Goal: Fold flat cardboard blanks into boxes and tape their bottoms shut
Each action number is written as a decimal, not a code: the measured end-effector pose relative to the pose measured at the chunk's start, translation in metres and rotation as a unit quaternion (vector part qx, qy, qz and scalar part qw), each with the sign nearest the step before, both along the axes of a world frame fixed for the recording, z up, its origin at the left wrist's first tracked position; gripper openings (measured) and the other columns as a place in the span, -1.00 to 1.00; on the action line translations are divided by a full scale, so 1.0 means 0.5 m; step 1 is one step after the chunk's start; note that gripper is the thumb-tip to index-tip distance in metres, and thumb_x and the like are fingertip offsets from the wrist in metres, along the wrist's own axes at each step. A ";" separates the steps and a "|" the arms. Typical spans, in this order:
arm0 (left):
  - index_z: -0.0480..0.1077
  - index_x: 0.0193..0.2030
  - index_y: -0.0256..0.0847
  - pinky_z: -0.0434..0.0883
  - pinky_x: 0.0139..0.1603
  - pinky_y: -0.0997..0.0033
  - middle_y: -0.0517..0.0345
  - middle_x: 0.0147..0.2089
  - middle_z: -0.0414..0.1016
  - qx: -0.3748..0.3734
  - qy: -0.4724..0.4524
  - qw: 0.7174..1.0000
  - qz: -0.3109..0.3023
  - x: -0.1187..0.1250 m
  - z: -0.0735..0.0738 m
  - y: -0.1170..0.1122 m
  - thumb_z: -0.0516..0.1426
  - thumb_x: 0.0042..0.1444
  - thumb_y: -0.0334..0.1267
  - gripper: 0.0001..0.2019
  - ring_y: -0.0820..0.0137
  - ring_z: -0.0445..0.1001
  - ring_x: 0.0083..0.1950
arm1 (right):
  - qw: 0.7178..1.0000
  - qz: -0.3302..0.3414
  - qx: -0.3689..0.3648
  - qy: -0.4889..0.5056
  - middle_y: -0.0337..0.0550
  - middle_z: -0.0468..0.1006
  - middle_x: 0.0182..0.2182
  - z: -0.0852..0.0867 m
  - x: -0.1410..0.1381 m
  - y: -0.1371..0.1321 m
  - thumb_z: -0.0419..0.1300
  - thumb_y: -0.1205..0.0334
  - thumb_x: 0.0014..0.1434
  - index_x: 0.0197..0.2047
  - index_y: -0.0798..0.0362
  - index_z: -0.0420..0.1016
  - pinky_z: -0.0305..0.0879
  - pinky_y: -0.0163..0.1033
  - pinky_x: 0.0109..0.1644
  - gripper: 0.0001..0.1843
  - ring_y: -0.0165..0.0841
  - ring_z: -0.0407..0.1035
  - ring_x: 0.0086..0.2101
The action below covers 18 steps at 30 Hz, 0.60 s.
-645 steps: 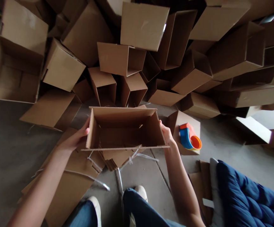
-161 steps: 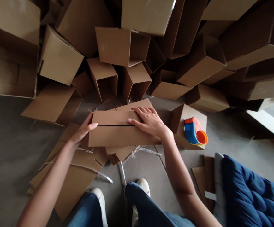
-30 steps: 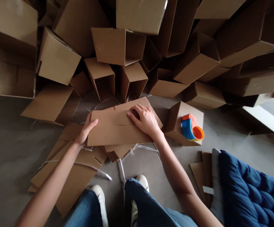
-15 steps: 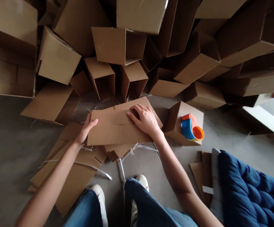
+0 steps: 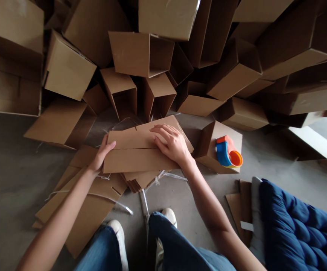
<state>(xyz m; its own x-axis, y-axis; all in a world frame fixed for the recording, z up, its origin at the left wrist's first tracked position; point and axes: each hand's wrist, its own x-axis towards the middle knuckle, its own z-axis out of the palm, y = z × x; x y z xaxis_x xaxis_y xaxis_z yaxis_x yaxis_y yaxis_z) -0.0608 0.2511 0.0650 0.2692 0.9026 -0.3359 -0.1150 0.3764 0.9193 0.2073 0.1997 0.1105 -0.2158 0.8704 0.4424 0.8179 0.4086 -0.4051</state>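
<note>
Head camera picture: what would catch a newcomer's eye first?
A wall of piled cardboard boxes fills the top half. At the centre, the left hand grips the end of a closed box while the right hand lies flat on its flaps. A bright orange-and-blue tape dispenser sits on a box to the right.

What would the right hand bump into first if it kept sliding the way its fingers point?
The right hand points left across the box. Going straight on, it would probably meet the left hand, which grips the box's left edge, though depth is hard to judge.
</note>
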 end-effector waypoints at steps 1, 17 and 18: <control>0.37 0.23 -0.12 0.56 0.05 0.10 -0.03 0.19 0.61 0.003 -0.002 1.000 -0.001 0.000 -0.001 0.000 0.34 0.01 0.08 -0.33 -0.05 0.55 0.23 | 1.000 0.003 0.009 -0.001 -0.03 0.69 -0.07 0.001 -0.001 -0.003 0.00 0.16 0.51 -0.04 0.03 0.57 0.39 -0.11 0.10 -0.68 -0.21 0.54 -0.03; 0.44 0.06 -0.10 0.56 -0.12 0.12 0.00 -0.02 0.66 0.035 0.098 0.994 -0.044 -0.012 0.026 0.021 0.31 -0.02 0.13 -0.44 -0.03 0.62 0.02 | 0.985 -0.044 -0.164 -0.041 -0.23 0.53 -0.38 0.013 -0.020 0.012 0.18 0.09 0.43 -0.35 0.00 0.32 -0.01 -0.25 -0.33 -0.69 -0.39 0.29 -0.42; 0.47 -0.01 -0.10 0.55 -0.11 0.11 0.01 -0.06 0.67 0.043 0.120 0.991 -0.043 -0.014 0.027 0.031 0.31 -0.03 0.14 -0.49 -0.03 0.61 0.02 | 0.984 -0.044 -0.167 -0.046 -0.23 0.53 -0.37 0.013 -0.021 0.012 0.18 0.09 0.44 -0.35 0.00 0.32 -0.02 -0.24 -0.33 -0.69 -0.39 0.29 -0.41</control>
<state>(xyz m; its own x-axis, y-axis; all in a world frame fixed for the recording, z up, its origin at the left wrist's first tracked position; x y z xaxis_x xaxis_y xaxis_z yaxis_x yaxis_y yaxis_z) -0.0680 0.2667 0.0783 0.2680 0.9080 -0.3221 0.1393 0.2943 0.9455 0.1966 0.2056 0.1169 -0.1579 0.9813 0.1103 0.8839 0.1903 -0.4272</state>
